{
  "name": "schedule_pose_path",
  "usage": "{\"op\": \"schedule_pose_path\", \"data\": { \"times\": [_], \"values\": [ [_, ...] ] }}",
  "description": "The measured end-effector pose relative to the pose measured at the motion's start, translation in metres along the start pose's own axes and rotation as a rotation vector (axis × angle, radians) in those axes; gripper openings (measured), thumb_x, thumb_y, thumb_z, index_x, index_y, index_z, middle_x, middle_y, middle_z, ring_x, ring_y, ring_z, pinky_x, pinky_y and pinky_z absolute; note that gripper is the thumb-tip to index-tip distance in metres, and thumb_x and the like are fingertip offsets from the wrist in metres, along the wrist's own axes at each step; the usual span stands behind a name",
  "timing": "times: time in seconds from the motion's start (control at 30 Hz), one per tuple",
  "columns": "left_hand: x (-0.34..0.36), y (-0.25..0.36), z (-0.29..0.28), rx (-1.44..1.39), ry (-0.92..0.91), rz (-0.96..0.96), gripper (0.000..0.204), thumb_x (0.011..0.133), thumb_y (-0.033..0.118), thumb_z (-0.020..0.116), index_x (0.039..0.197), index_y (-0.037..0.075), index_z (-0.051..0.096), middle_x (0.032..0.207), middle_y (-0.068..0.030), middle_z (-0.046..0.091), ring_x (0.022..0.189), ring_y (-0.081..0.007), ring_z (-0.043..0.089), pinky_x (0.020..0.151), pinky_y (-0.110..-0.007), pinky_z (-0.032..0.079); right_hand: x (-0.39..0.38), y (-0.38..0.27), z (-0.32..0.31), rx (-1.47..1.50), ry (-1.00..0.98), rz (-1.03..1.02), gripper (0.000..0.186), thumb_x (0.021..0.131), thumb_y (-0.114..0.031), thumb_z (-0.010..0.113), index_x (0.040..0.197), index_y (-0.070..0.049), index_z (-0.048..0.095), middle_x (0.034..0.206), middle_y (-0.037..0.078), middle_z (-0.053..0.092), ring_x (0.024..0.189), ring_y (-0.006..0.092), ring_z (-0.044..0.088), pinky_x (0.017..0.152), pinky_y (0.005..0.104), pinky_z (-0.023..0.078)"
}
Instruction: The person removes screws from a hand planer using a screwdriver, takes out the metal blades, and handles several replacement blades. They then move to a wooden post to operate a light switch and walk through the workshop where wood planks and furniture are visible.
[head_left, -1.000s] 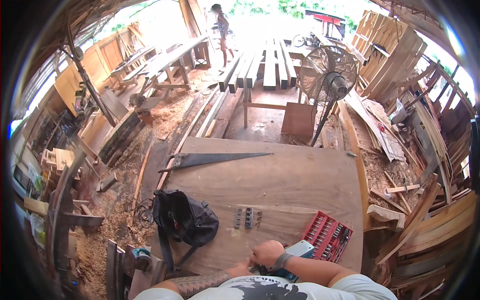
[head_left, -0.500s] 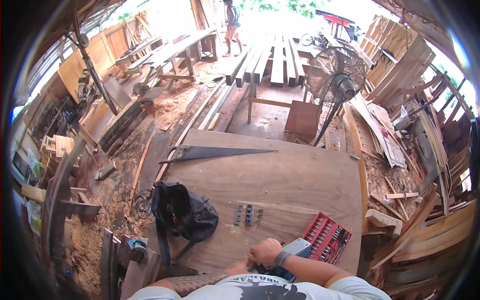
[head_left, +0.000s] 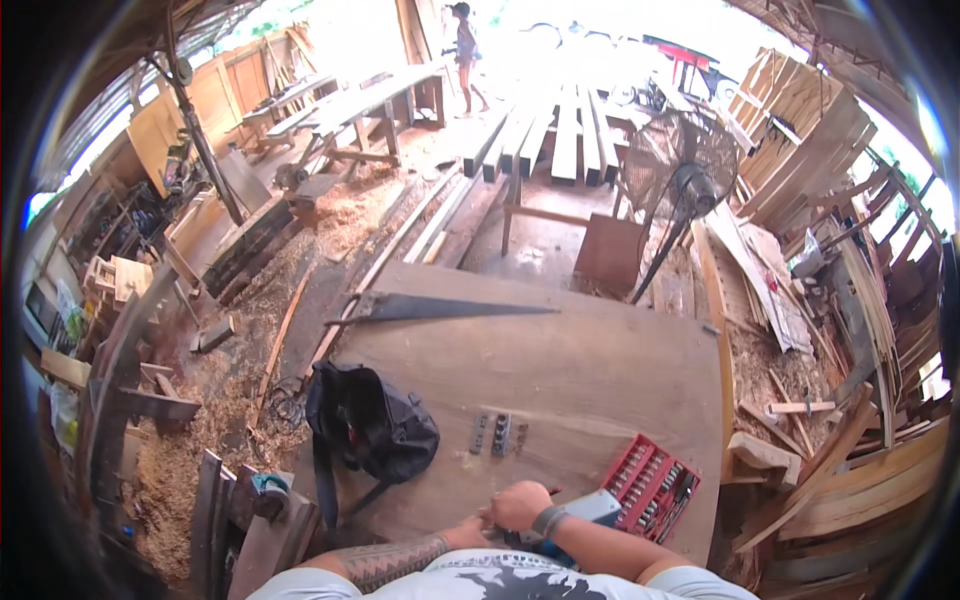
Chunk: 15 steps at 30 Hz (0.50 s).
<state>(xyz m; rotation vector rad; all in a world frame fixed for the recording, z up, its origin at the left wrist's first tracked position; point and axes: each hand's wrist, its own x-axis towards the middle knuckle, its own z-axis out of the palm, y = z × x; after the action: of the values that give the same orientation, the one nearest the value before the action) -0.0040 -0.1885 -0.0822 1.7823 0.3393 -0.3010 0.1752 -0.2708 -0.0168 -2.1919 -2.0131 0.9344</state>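
Observation:
My right hand [head_left: 518, 506] is closed beside my left hand [head_left: 470, 534], whose fingers are curled at it; what they hold is too hidden to name. Under and beside my right wrist lies a blue-and-silver tool [head_left: 590, 512], partly covered by my arm. An open red case [head_left: 636, 467] of sockets is to its right on the wooden worktop [head_left: 590, 370]. A black bag [head_left: 375, 440] lies at the left, several small metal pieces [head_left: 498, 434] sit in the middle, and a handsaw [head_left: 430, 308] rests along the far edge.
Long beams [head_left: 540, 135] lie on trestles beyond the worktop, near a standing fan [head_left: 690, 185]. A person [head_left: 465, 55] is at the back by a long bench [head_left: 365, 100]. Wood shavings [head_left: 170, 480] cover the floor at left; stacked boards [head_left: 860, 470] crowd the right.
The person at the back has moved to the right along the bench. The whole view has shifted slightly. My two hands remain close together, with little visible movement.

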Motion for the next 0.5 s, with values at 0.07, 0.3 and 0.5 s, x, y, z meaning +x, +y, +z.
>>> {"op": "schedule_pose_path", "data": {
  "times": [0.07,0.3,0.5],
  "values": [
    [0.008,-0.002,-0.012,0.231,-0.175,-0.082,0.086,0.086,0.056,0.080,0.151,0.009,0.049,0.148,-0.0193,0.058,0.140,-0.0315,0.053,0.118,-0.043,0.039,0.006,0.010,0.009,0.021,-0.009,-0.033,0.039,0.095,-0.037,0.056,0.083,-0.006,0.076,0.086,0.020,0.075,0.084,0.0407,0.074,0.072,0.0523,0.058],
    [0.045,-0.049,0.004,-0.289,-0.131,-0.117,0.054,0.103,0.038,0.067,0.144,0.005,0.053,0.130,-0.0114,0.066,0.126,-0.0208,0.060,0.107,-0.038,0.047,0.002,0.027,-0.014,0.116,-0.113,-0.228,0.035,0.095,-0.032,0.059,0.096,-0.001,0.075,0.096,0.023,0.075,0.094,0.0433,0.072,0.082,0.0534,0.057],
    [0.071,-0.034,-0.003,-0.436,-0.197,0.074,0.053,0.104,0.040,0.065,0.142,0.005,0.055,0.132,-0.0104,0.066,0.123,-0.0196,0.059,0.107,-0.037,0.046,0.006,0.035,0.001,-0.025,-0.182,-0.045,0.037,0.100,-0.041,0.057,0.108,-0.010,0.077,0.099,0.024,0.075,0.095,0.0453,0.071,0.083,0.0550,0.056]
  ]
}}
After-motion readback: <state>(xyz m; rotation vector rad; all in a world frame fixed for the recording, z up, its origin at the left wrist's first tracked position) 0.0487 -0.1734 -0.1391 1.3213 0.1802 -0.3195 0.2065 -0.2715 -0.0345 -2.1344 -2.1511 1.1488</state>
